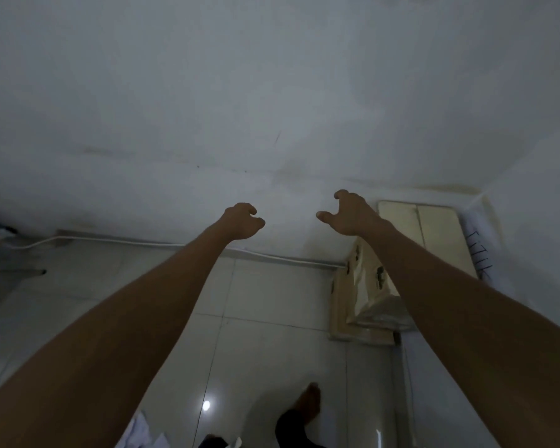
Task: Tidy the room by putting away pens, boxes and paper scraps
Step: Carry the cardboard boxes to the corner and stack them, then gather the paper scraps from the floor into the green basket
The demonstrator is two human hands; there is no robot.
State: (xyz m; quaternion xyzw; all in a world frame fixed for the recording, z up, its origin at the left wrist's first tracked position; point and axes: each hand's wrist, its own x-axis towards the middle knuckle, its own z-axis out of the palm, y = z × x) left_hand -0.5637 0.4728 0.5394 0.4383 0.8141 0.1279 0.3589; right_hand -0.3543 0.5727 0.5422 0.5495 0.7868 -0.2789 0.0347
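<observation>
Both my arms stretch forward toward a bare white wall. My left hand (243, 221) is loosely curled with nothing in it. My right hand (349, 213) has its fingers bent and spread apart, also holding nothing. A cream cardboard box (366, 286) with dark marks leans in the corner on the right, below and beside my right forearm, which covers part of it. White paper scraps (139, 431) lie on the tiled floor at the bottom left, near my bare foot (307, 405). No pen can be made out.
A flat cream panel (424, 227) rests on a white surface with handwriting (479, 257) at the right. A white cable (175, 244) runs along the wall base. Dark objects (0, 234) sit at the far left. The glossy tile floor (256, 318) reflects a lamp.
</observation>
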